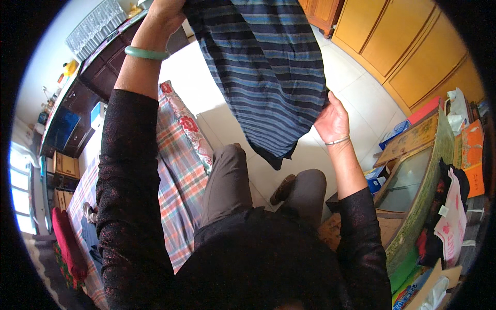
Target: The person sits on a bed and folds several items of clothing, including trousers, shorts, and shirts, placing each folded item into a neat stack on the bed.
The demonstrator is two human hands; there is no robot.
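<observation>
A dark cloth with blue and grey stripes hangs spread out in front of me, its lower end tapering to a point above my knees. My left hand, on the arm with a green bangle, is raised at the cloth's upper left edge; its fingers are cut off by the frame or covered by the fabric. At the lower right edge is my right hand, wearing a thin silver bracelet. Its thumb points up and its fingers go behind the cloth, gripping the edge.
At my left lies a bed with a plaid sheet. Dark cabinets line the far left wall. Yellow wooden cupboard doors stand at the upper right. An old glass-fronted cabinet with clothes and boxes is at my right, and pale floor tiles lie ahead.
</observation>
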